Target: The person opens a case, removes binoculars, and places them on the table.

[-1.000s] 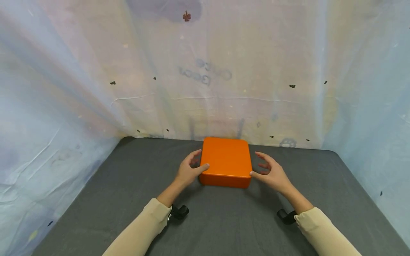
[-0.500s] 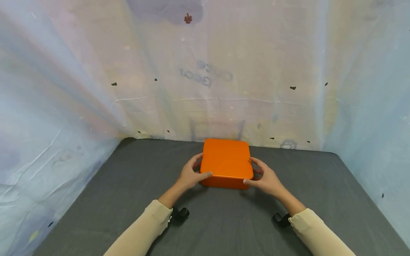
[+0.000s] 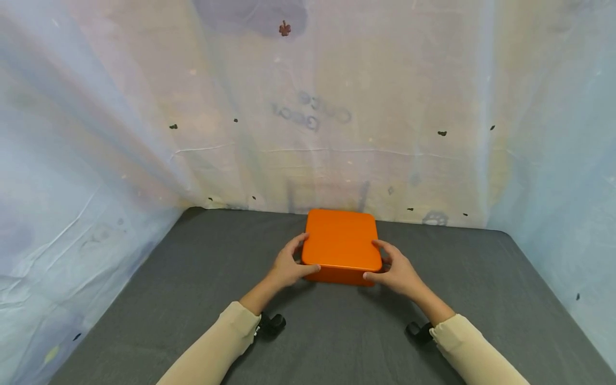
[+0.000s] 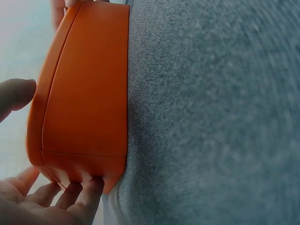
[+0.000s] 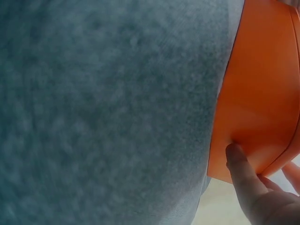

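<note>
An orange box (image 3: 343, 238) with rounded corners sits on the grey-covered surface. A seam below its top marks off a lid, visible on the box (image 4: 86, 93) in the left wrist view. My left hand (image 3: 287, 267) holds the near left corner, fingers along the left side and the thumb at the front top edge. At the near right corner my right hand (image 3: 403, 272) grips the box too. Its thumb (image 5: 243, 176) presses the front face while the fingers reach round the right side, partly hidden behind the box.
Grey cloth (image 3: 351, 342) covers the tabletop. Behind the box hangs a pale patterned sheet (image 3: 385, 101), and similar sheeting (image 3: 86, 230) closes off the left and right. Black wrist mounts (image 3: 271, 325) stick out inward below both hands.
My right hand has moved left from beside the box onto its near right corner. My left thumb has shifted slightly down to the front edge. The box stays nearly in place.
</note>
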Tool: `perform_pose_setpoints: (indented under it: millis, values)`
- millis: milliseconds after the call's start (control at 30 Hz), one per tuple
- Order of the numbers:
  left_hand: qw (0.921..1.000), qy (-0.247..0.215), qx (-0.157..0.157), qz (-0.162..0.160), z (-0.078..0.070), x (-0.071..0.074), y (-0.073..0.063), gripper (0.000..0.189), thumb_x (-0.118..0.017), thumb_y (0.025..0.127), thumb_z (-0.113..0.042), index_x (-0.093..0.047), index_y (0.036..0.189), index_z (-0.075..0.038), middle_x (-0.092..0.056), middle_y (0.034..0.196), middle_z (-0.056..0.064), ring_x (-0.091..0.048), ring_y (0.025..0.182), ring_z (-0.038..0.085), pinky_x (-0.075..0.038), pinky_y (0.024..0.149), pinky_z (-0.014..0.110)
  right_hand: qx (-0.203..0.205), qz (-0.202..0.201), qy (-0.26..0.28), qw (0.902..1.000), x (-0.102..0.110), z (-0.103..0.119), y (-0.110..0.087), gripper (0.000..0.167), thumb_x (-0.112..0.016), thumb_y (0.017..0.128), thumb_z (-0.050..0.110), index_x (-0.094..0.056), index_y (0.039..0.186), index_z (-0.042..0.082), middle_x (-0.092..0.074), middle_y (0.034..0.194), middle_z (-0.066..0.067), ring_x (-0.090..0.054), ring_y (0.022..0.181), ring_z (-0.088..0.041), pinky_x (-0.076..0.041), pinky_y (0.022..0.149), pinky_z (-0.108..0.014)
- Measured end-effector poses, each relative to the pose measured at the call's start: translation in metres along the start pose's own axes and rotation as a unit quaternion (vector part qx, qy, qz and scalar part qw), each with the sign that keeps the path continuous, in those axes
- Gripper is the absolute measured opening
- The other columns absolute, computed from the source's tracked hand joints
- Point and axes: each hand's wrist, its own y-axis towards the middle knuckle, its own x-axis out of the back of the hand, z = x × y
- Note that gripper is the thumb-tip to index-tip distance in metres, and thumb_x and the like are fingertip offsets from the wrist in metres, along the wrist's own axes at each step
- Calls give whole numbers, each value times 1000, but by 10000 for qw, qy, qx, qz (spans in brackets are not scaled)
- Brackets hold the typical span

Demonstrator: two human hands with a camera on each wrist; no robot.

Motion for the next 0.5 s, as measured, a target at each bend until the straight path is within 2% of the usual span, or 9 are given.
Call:
perform_pose_setpoints:
  millis: [233,500]
  values:
    - [9998,187,23,36,0,0,-1,84,-81,77,-14,-38,148,-17,-40,151,7,-43,135,28,-46,103,46,-16,-46,-114,9999,-1,-1,1,88,-82,78,25,-32,149,12,-30,153,-19,-53,123,-41,-56,87,-42]
    - [9993,369,-26,104,-1,0,-2,83,-81,77,-14,-38,148,-15,-36,154,9,-40,138,29,-45,104,46,26,-145,-142,9998,-3,0,2,87,-82,77,20,-33,149,10,-32,152,-21,-54,121,-41,-57,85,-42]
